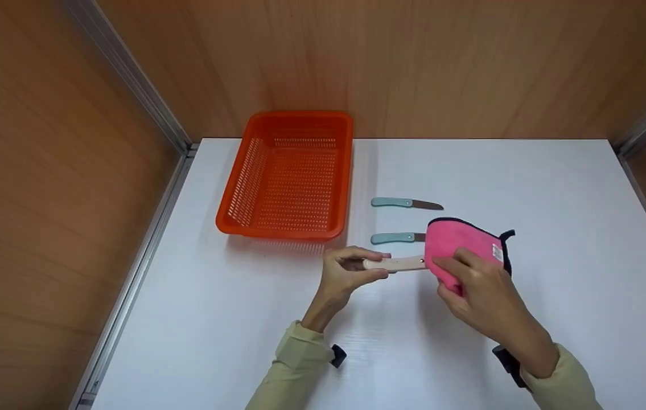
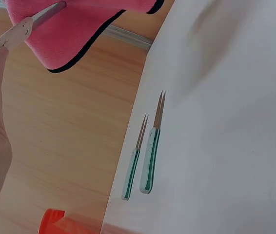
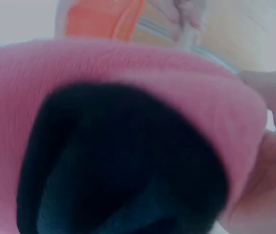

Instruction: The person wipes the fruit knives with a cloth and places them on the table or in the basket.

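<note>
My left hand (image 1: 345,273) pinches the cream handle of a knife (image 1: 396,263) between thumb and fingers, holding it level above the white table. My right hand (image 1: 485,290) grips a pink cloth (image 1: 456,242) with black edging and a small white label. In the head view the cloth hides the knife's blade; part of the blade shows against the pink in the left wrist view. Behind the hands lie two knives with teal handles, the farther one (image 1: 394,203) fully visible. The nearer one (image 1: 394,238) has its tip hidden by the cloth.
An orange perforated basket (image 1: 348,171) stands on the white table (image 1: 186,330) at the back left, close to the wooden back wall (image 1: 442,68). Wooden panels with metal strips also bound the left and right sides.
</note>
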Tool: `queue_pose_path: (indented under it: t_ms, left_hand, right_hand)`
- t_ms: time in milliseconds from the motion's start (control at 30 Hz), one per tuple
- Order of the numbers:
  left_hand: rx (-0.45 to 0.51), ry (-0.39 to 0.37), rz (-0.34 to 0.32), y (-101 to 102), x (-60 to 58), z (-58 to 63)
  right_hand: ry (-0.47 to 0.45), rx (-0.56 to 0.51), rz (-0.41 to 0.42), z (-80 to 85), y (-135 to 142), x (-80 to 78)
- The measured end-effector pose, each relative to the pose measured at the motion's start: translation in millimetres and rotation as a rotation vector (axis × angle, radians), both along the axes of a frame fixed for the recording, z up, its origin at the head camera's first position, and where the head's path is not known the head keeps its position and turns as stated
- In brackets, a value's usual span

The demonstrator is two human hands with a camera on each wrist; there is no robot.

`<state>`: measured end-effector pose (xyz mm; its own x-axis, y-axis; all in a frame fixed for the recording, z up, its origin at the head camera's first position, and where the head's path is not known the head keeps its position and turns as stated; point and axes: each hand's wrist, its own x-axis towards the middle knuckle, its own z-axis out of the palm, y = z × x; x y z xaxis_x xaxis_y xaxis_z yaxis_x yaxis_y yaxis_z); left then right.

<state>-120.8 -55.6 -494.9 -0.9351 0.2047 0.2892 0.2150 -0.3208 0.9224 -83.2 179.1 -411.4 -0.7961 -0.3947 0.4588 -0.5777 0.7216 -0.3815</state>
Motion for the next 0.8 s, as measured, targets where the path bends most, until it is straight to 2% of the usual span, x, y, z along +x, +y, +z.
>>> queue_pose_path:
  t_ms: [267, 533, 800]
  left_hand:
    - [0.033, 0.002, -0.01, 0.0, 1.9, -2.2]
    - [0.089, -0.009, -0.027, -1.5, 3.4, -2.6]
    - [0.097, -0.008, -0.026, -4.8, 4.4, -2.8]
  right_hand:
    - [-0.006, 0.114, -0.006, -3.9, -2.3, 1.5]
    - [0.032, 0.135, -0.031, -7.8, 8.3, 1.5]
    - [0.019, 0.125, -0.094, -7.3, 26.8, 1.0]
